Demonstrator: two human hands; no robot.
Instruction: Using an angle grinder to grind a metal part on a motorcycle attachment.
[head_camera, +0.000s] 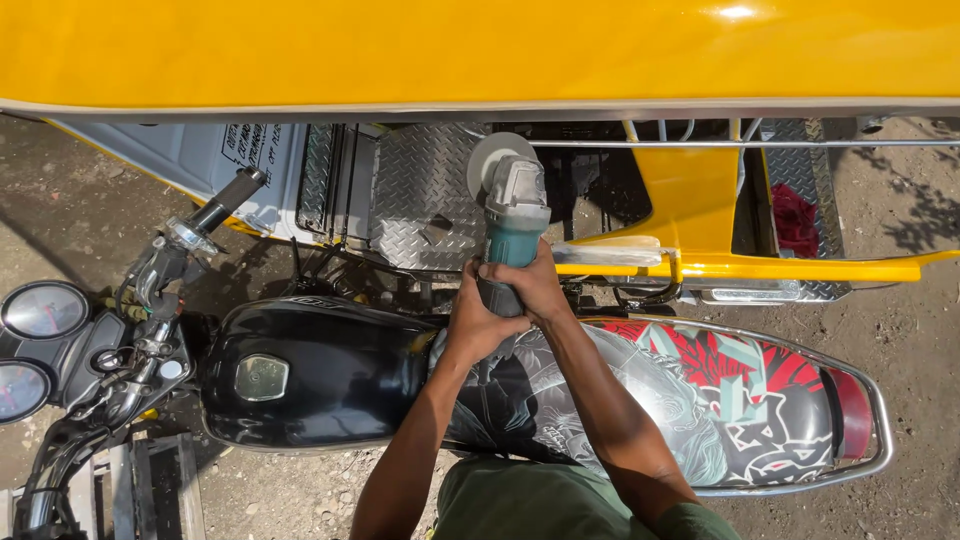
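Head view: angle grinder upright, disc end away, both hands gripping.

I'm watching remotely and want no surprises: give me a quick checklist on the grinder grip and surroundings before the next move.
1. Both hands on the angle grinder: ok; left hand and right hand wrap its handle.
2. Disc free of the checker-plate floor: cannot tell.
3. Disc spinning or stopped: cannot tell.
4. Gloves: not ok, both hands bare.
5. Power cord routing: cannot tell, hidden under the hands.
6. Motorcycle fuel tank close beneath the forearms: not ok, uncovered.
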